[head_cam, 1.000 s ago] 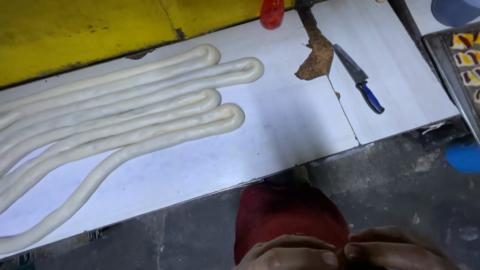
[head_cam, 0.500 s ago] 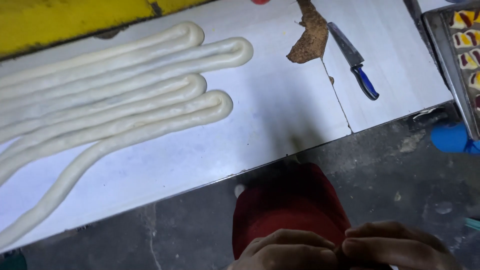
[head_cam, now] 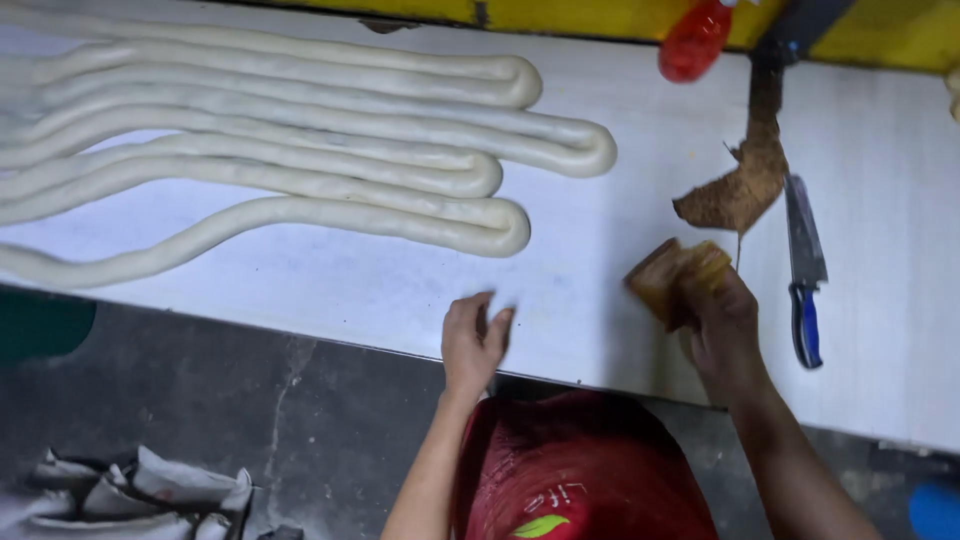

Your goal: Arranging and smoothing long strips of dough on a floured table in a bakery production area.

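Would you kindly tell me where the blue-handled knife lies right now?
In the head view, the blue-handled knife lies on the white table at far right, just right of the right hand and below the brown torn scrap.

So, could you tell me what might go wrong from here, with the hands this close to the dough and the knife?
1. The right hand, holding a brown block, works beside the blue-handled knife; a careless sweep might meet its blade.
2. The left hand rests on the table edge near the looped dough rope; a nudge could deform the nearest loop.
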